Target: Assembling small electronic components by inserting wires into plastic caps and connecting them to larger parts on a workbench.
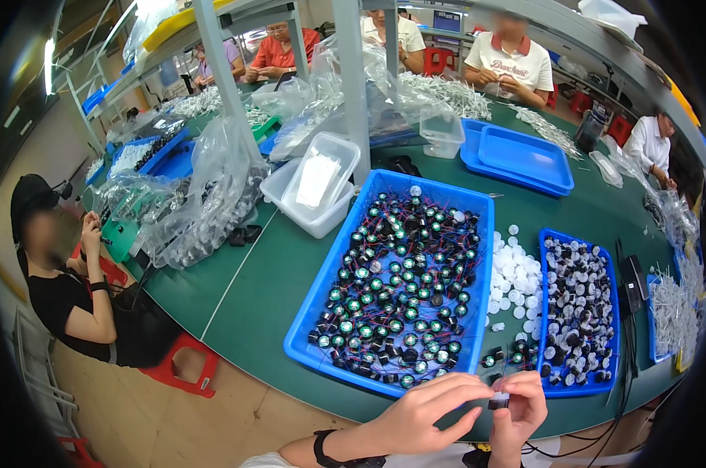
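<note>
1. The green bench is the largest thing here, and it carries all the trays and the loose pieces within arm's reach of the person.

2. On it, the large blue tray stands just beyond the left hand. Its raised walls probably serve to keep many small round black parts, with green faces and thin wires, from rolling away and tangling elsewhere.

3. The narrower blue tray is to the right, holding black parts with white tops. It seems placed apart so that the two kinds do not mix.

4. Between these trays lies a pile of white discs, directly on the bench, perhaps because flat pieces stay in place and are easy to pick there.

5. The left hand and the right hand meet at the near edge of the bench, in front of the trays. The right thumb and fingers pinch a part; the left fingers are half bent toward it, but I cannot tell whether they grip or only touch it.

6. The smallest is this black-and-white part, between the fingertips of both hands, probably pinched at its sides to leave its top accessible.
</note>
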Action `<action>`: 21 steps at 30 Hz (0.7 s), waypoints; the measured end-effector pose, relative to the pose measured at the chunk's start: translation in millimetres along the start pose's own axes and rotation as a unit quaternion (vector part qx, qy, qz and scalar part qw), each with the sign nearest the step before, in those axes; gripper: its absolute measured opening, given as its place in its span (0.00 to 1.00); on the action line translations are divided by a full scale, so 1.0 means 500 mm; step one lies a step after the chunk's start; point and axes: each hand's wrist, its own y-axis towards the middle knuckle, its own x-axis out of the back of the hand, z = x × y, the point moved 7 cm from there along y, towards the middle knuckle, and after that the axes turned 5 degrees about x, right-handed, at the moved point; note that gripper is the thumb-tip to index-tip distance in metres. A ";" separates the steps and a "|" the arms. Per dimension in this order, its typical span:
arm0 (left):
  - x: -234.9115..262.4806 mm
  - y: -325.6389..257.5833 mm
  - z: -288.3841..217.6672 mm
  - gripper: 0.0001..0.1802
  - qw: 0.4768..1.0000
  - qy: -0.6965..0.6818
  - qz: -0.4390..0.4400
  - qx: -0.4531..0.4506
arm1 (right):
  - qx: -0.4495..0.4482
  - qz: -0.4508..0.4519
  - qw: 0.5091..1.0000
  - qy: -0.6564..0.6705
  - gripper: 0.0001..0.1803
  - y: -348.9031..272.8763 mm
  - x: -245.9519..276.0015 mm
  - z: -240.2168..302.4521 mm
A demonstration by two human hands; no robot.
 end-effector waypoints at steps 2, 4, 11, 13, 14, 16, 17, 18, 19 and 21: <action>0.012 0.013 0.008 0.14 1.000 -0.009 0.008 -0.017 | -0.004 -0.012 1.000 0.012 0.23 0.001 -0.007 -0.014; 0.024 0.016 0.007 0.14 1.000 0.000 -0.008 -0.015 | -0.011 -0.019 0.999 0.048 0.22 0.008 -0.020 -0.021; 0.022 0.008 0.025 0.16 1.000 0.000 -0.022 0.015 | -0.025 -0.005 0.999 0.033 0.21 0.019 -0.028 -0.026; 0.020 0.008 0.025 0.16 0.999 -0.026 -0.026 0.001 | -0.018 -0.010 0.999 0.030 0.20 0.015 -0.025 -0.025; 0.024 0.010 0.021 0.16 0.999 -0.034 -0.027 -0.007 | -0.001 -0.001 1.000 0.017 0.19 0.014 -0.025 -0.023; 0.023 0.012 0.022 0.16 0.999 -0.045 -0.017 -0.007 | 0.007 0.005 1.000 -0.012 0.18 0.020 -0.022 -0.020; 0.022 0.009 0.025 0.16 0.999 -0.044 -0.008 0.005 | 0.008 0.010 1.000 -0.021 0.18 0.021 -0.024 -0.018; 0.019 0.007 0.029 0.17 0.999 -0.040 0.003 0.015 | 0.010 0.005 1.000 -0.025 0.17 0.022 -0.024 -0.017; 0.020 0.005 0.032 0.17 0.999 -0.035 -0.007 0.010 | 0.012 0.000 1.000 -0.029 0.17 0.022 -0.026 -0.014; 0.018 0.000 0.041 0.17 0.999 -0.027 -0.027 0.001 | 0.006 -0.005 1.000 -0.031 0.16 0.022 -0.036 -0.010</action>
